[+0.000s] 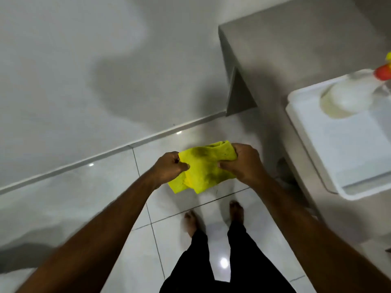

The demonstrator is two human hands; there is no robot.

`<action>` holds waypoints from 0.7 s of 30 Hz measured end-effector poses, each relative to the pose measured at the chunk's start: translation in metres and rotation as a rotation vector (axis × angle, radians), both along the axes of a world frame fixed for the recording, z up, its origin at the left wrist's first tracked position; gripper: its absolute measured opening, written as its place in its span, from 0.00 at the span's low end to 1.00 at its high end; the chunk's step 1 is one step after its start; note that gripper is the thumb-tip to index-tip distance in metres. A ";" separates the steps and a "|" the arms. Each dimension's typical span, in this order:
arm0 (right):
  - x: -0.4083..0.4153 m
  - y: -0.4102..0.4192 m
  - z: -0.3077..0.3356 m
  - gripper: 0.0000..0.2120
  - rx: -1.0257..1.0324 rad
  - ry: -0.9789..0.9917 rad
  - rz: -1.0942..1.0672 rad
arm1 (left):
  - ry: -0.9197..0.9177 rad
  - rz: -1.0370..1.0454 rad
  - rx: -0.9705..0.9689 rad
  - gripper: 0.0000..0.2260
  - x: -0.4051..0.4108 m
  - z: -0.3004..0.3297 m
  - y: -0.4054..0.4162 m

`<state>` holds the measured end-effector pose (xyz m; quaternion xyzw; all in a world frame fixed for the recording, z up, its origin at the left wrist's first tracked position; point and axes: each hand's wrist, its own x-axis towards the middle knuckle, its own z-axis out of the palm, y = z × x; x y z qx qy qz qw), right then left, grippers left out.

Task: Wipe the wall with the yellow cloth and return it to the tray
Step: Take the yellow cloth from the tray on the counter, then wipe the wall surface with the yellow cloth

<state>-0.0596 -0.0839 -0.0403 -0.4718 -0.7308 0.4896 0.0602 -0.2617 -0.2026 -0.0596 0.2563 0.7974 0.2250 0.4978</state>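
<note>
The yellow cloth [203,168], crumpled and marked with dark smudges, hangs in the air above the floor between both hands. My left hand [169,169] grips its left edge and my right hand [243,161] grips its right side. The pale grey wall [84,70] fills the upper left, ahead of me. The white tray [313,144] lies on a grey counter to the right, well apart from the cloth.
A white spray bottle [347,94] with a red and yellow top lies in the tray's far end. The grey counter [275,49] juts out from the wall at right. White glossy floor tiles [84,197] lie below, with my bare feet [213,216] on them.
</note>
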 end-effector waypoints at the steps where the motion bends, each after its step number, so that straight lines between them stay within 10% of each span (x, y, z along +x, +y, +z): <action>1: -0.008 -0.008 -0.022 0.20 -0.001 -0.037 0.020 | 0.027 -0.001 -0.023 0.15 -0.003 -0.025 -0.010; 21: 0.002 -0.042 -0.661 0.16 -0.143 -0.579 0.114 | 0.150 -0.281 -0.297 0.02 0.057 -0.660 -0.053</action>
